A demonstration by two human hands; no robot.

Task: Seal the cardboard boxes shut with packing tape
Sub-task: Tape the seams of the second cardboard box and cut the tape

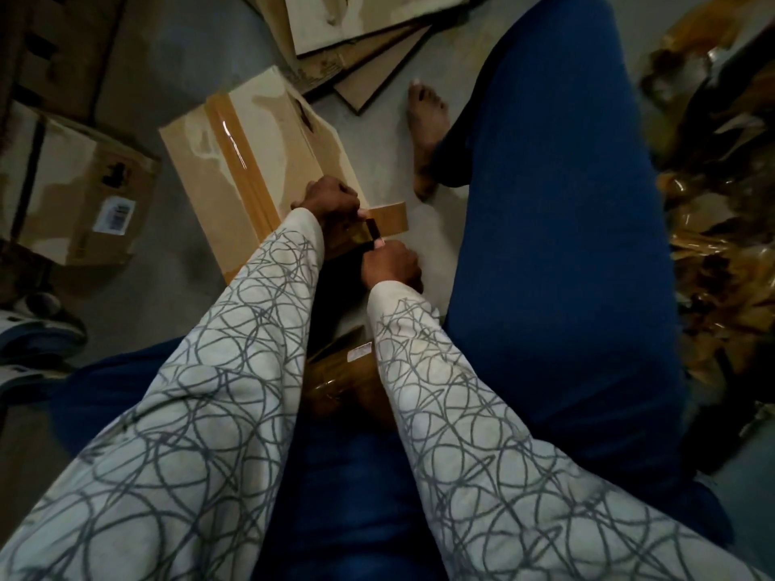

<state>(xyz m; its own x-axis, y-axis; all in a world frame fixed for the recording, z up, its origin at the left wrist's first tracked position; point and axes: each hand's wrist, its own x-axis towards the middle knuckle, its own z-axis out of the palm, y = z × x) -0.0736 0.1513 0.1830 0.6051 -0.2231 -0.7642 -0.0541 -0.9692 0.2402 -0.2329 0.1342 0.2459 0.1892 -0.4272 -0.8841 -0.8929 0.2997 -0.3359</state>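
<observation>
The grey floor [176, 56] carries a taped cardboard box [251, 132] in the middle, a second box [79, 182] to its left, flat cardboard sheets [360, 31] at the far side, a bare foot [427, 132] near them, and crumpled brown wrapping [721, 203] on the right.

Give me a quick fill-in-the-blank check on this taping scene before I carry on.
The left hand and right hand pinch a stretch of ____ between them. The sealed strip on the box is ____ in colour. The foot beside it is ____, shoeless. The second box, far left, carries a white ____. Missing: tape; brown; bare; label.
</observation>
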